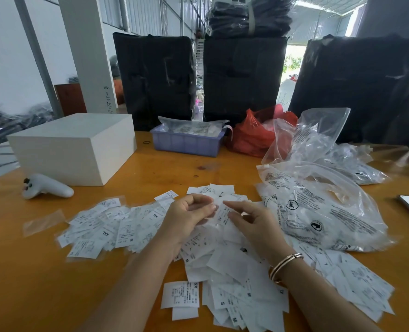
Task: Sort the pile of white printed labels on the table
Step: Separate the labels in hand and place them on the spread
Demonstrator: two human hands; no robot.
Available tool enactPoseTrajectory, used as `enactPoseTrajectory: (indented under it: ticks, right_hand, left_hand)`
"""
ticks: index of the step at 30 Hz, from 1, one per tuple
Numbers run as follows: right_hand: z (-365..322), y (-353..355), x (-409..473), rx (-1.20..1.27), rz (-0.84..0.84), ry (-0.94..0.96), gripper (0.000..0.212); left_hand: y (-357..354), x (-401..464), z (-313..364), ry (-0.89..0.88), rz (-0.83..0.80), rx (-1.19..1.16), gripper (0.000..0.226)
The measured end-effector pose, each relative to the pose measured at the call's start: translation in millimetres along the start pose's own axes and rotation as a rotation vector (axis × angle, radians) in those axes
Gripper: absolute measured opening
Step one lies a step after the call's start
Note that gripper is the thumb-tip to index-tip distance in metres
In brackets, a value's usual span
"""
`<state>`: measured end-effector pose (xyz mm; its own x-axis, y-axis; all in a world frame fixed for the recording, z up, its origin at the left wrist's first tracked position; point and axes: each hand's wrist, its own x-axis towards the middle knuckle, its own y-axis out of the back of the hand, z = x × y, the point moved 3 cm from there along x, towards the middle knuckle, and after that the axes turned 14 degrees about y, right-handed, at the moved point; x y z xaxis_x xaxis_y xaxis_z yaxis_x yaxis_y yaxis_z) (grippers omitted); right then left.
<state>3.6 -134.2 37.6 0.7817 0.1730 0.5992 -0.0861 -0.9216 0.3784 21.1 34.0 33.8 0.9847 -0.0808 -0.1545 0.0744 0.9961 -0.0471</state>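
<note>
A wide pile of white printed size labels [234, 271] covers the middle of the orange table [42, 279]. More labels [107, 226] lie spread at the left, some marked XXL and M. My left hand [189, 214] hovers over the pile's centre with curled fingers pinching a white label [220, 212] marked XS. My right hand [251, 224] sits just right of it, index finger stretched toward that same label and touching it, other fingers loosely bent. A bracelet circles my right wrist.
A white box [74, 147] and a white controller [45, 186] stand at the left. A purple tray [186, 140] and a red bag [253, 137] sit at the back. Clear printed plastic bags [318, 202] lie at the right, black bundles [241, 77] behind.
</note>
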Motion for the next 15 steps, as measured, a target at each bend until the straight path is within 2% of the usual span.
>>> enactPoseTrajectory:
  ticks: [4,9,15]
  right_hand:
    - [0.5,-0.8,0.2,0.02,-0.037,0.013,0.039]
    - [-1.6,-2.9,0.6,0.027,-0.182,0.044,0.046]
    - [4.5,4.5,-0.2,0.362,-0.004,-0.193,0.032]
  left_hand:
    - [-3.1,-1.7,1.4,-0.044,0.001,0.145,0.012]
    - [-4.8,-2.1,1.8,-0.074,-0.01,0.274,0.011]
    - [1.9,0.7,1.6,-0.058,0.082,0.006,0.012]
